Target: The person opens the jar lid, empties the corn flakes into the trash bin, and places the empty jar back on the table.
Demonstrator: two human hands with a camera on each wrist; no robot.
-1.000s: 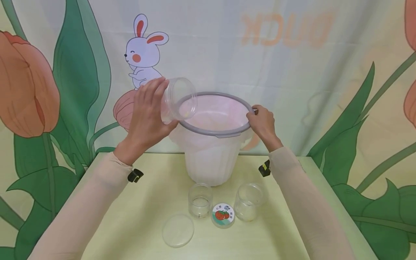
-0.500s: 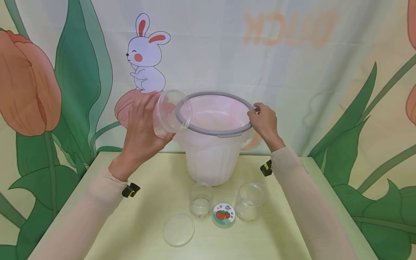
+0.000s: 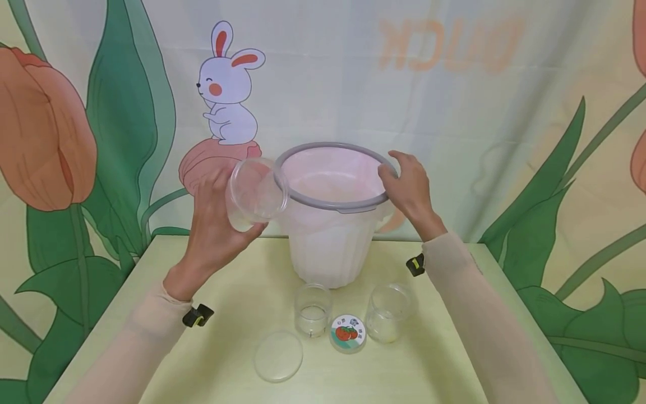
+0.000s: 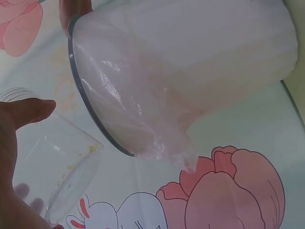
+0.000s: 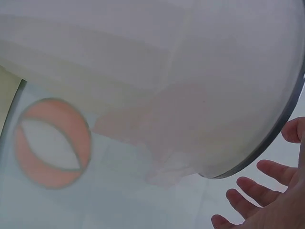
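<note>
Pulling back from the lined bin (image 3: pixel 330 241), the left hand (image 3: pixel 214 233) is drawing a clear plastic cup (image 3: pixel 254 193) away from the grey rim (image 3: pixel 333 205). A second ago the cup's mouth was tipped well over the rim; now it is hanging lower and further left, just outside the bin, still tilted toward it. The left fingers (image 3: pixel 222 185) are wrapping round the cup's wall, and the left wrist view is showing the cup (image 4: pixel 57 167) nearly bare inside, with only a few yellowish specks clinging to it. That suggests the emptying of this cup is finished and the cup is heading back toward the desk (image 3: pixel 227 336).

The right hand (image 3: pixel 411 193) is changing too: it was gripping the right edge of the rim, and its fingers (image 5: pixel 259 191) are now spreading and loosening, resting on or just off the rim. The right wrist view is showing them apart from one another beside the bin's edge; whether they are touching it is hard to say.

Standing on the near part of the desk are two more clear cups, one left (image 3: pixel 312 311) and one right (image 3: pixel 386 313), with a fruit-printed lid (image 3: pixel 347 334) between them and a clear lid (image 3: pixel 278 356) lying further left.
</note>
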